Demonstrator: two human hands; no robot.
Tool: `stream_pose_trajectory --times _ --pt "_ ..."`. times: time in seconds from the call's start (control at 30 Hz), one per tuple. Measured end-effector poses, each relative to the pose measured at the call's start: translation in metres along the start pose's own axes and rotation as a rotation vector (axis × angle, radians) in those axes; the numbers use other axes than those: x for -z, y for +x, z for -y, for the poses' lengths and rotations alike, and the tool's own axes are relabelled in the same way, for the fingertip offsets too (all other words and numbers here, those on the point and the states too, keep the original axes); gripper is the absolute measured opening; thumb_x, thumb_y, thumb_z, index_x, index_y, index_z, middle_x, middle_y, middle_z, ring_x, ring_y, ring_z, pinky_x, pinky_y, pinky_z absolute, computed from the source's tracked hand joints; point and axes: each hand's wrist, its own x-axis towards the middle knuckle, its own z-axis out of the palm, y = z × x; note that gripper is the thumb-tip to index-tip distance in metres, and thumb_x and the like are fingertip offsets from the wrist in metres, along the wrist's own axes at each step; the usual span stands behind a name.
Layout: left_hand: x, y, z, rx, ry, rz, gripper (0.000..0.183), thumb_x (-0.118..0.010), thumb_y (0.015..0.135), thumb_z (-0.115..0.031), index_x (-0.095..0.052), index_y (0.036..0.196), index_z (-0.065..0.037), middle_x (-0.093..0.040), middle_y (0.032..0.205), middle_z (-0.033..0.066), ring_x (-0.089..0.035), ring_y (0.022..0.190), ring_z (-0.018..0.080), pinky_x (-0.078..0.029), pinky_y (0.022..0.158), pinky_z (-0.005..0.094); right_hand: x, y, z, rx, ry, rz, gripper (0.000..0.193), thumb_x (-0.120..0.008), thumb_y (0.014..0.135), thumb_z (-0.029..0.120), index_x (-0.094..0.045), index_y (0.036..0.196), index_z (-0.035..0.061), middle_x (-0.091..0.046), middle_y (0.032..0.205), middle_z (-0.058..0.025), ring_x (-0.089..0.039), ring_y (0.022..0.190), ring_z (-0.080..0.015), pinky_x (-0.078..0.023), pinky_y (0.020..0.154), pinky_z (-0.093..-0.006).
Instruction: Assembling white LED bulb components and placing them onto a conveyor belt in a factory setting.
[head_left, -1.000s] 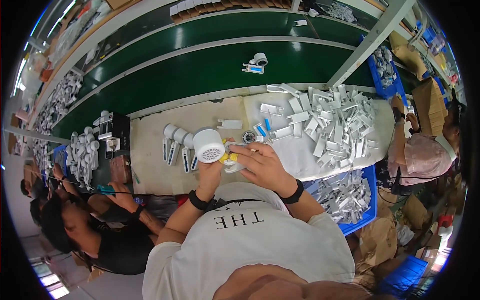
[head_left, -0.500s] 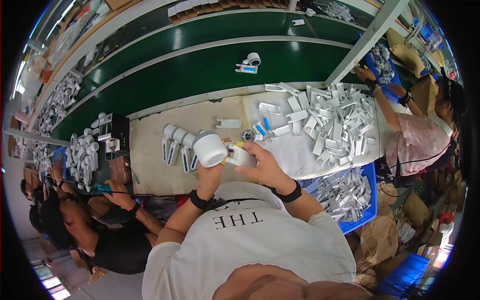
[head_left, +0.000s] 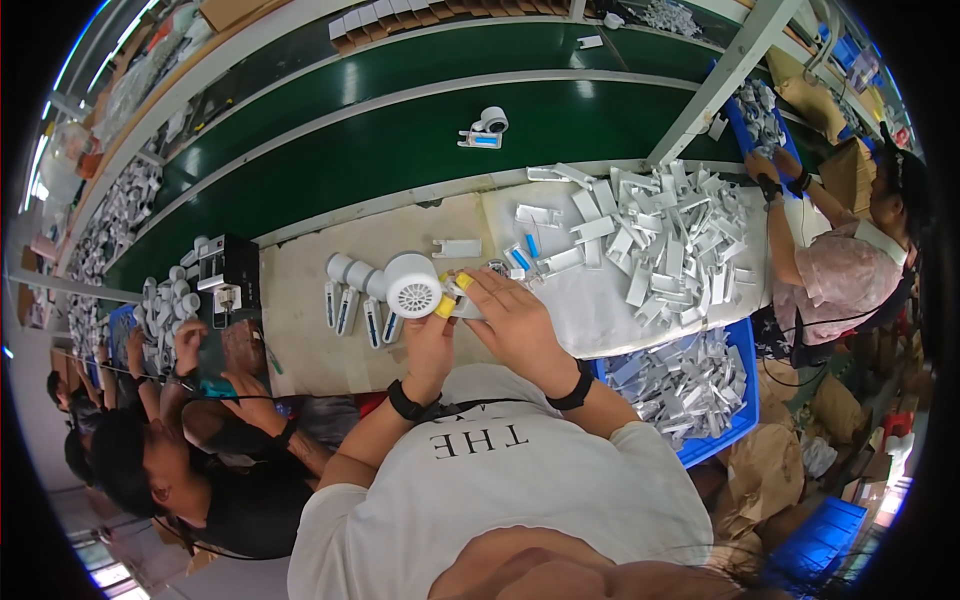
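My left hand [head_left: 428, 348] is closed round a white device with a round, perforated head [head_left: 411, 286], which looks like a small handheld fan. My right hand [head_left: 515, 318] presses its fingers over the other end of that device, where a pale housing [head_left: 467, 309] mostly disappears beneath them. Yellow covers [head_left: 446, 306] show at the fingertips. Beside the held piece, several similar white units [head_left: 347, 312] with blue strips lie in a row. A loose white shell [head_left: 457, 248] rests just beyond, and a small round part [head_left: 497, 267] is partly hidden by my right hand.
A heap of white shells [head_left: 680, 240] covers the table's right side, above a full blue crate [head_left: 740, 400]. Another unit lies on the green conveyor [head_left: 350, 150]. A black machine [head_left: 228, 275] stands left. Co-workers [head_left: 850, 260] sit at both sides.
The round head has turned its perforated face more upward and shifted slightly up and left. My right hand has closed over the housing, covering most of it.
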Motion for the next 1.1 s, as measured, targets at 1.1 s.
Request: stream_pose_trajectory --times 1.1 --pt "-0.027 0.031 -0.014 0.086 -0.021 0.111 0.029 -0.051 0.086 -0.015 -0.05 0.109 0.003 -0.059 0.1 0.0115 -0.058 0.092 0.0237 -0.046 0.084 0.0348 -0.021 -0.024 -0.048 -0.309 0.522 -0.004 0.033 -0.066 0.073 0.029 -0.053 0.065 0.0005 -0.05 0.056 -0.0133 -0.049 0.049 -0.0261 -0.04 0.048 -0.0315"
